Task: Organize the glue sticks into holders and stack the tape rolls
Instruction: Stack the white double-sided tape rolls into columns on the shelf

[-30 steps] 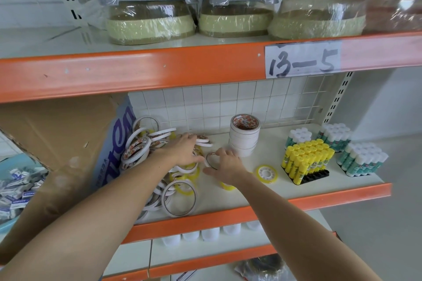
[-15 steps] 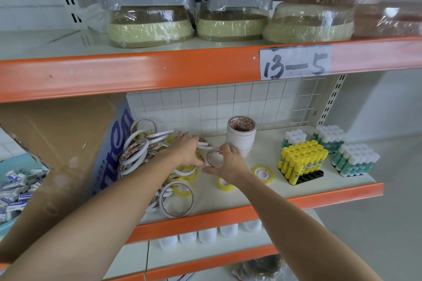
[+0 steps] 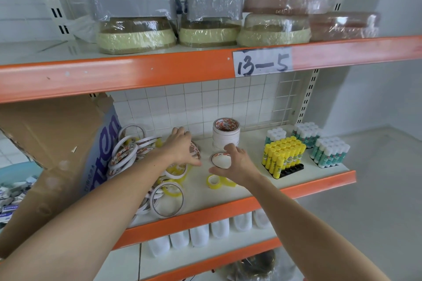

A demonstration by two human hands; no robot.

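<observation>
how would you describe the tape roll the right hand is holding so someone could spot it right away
Find the orange shelf beam with the label reading 13-5; on the white shelf below stands a stack of white tape rolls. Just in front of it, the right hand holds a single white tape roll, tilted. Unlike the small yellow rolls lying below it, it is white with red print on its rim.

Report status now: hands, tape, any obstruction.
Right hand grips white tape roll before tall white stack. Left hand open on loose tape pile. Path clear.
</observation>
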